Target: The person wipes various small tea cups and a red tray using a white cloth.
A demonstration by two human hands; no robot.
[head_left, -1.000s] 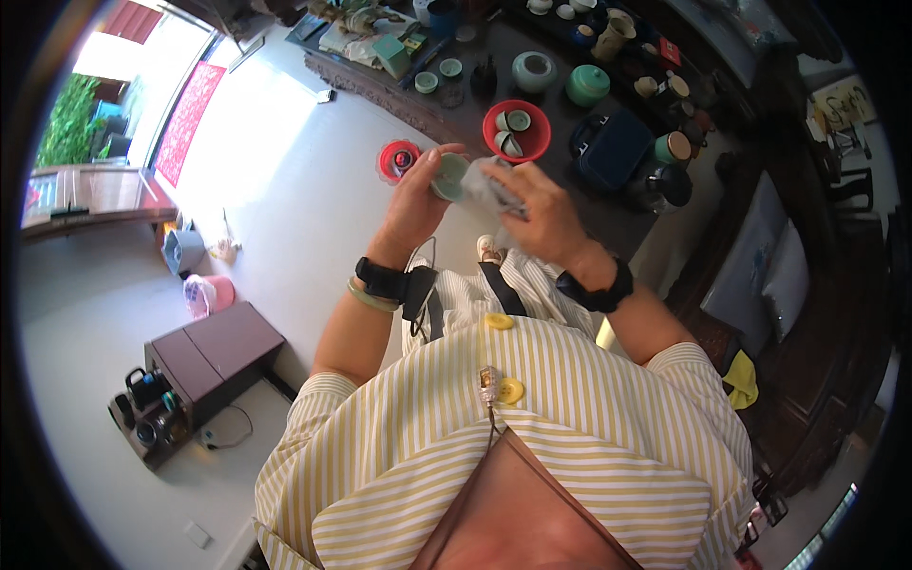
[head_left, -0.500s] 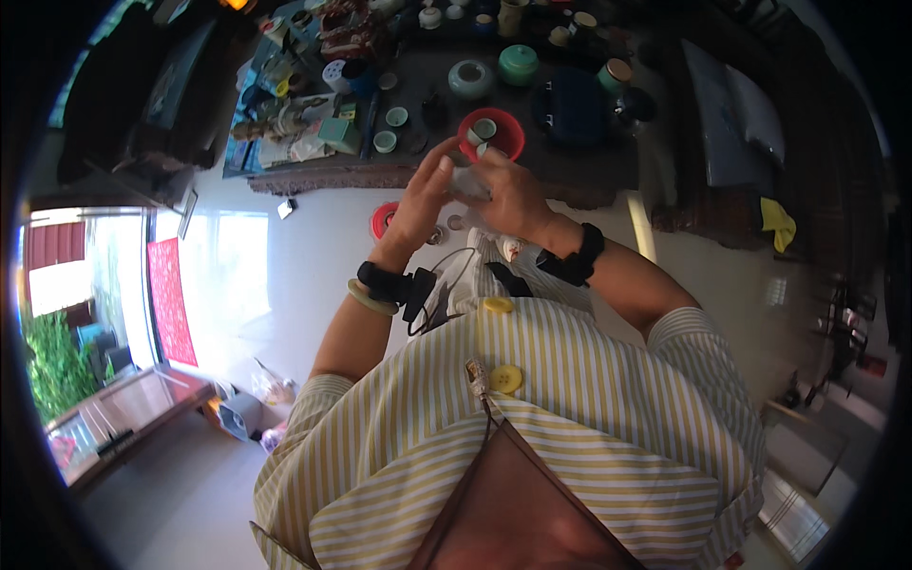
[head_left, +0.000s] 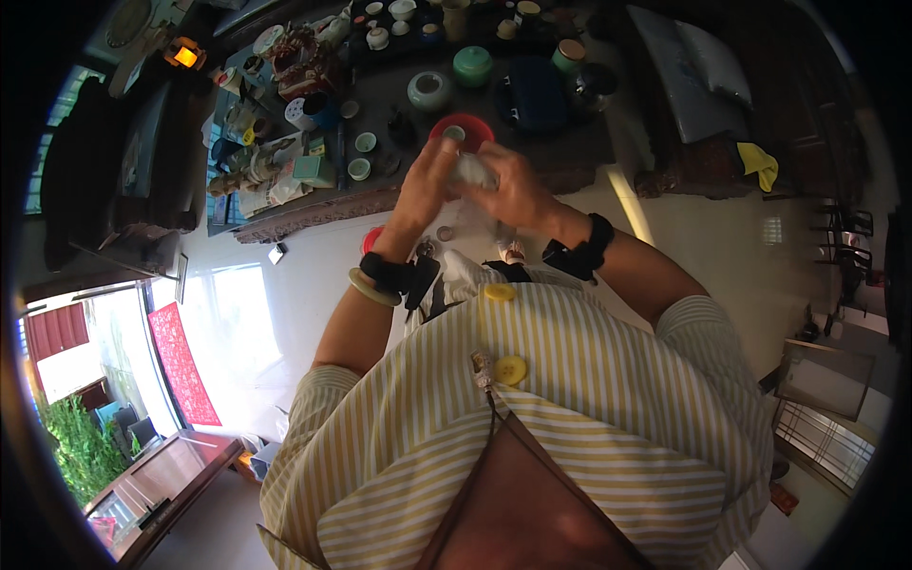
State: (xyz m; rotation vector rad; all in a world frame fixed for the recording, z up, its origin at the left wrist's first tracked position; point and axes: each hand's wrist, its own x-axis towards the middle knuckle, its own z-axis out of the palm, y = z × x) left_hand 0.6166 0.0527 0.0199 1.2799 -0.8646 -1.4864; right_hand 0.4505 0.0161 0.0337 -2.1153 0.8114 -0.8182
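Observation:
A small, whitish, cloth-like thing point(head_left: 472, 171) sits between my two hands, blurred, so its exact kind does not show. My left hand point(head_left: 423, 190) closes on its left side with bent fingers. From the right, my right hand point(head_left: 521, 193) grips it with thumb and fingers. Just beyond them stands a red basin point(head_left: 478, 125) at the dark table's near edge. A small pale green cup point(head_left: 455, 133) shows in it, and my fingers cover part of the basin.
Two small cups point(head_left: 365, 142) stand left on the dark table point(head_left: 399, 90). Farther back are a pale round pot point(head_left: 429, 91), a green lidded jar point(head_left: 472, 66) and a dark blue case point(head_left: 534, 95). A red object point(head_left: 371, 239) lies below the table edge.
The view has shifted, so the table things sit farther left in it. My hands stay together on the whitish thing, and their fingers have moved a little around it.

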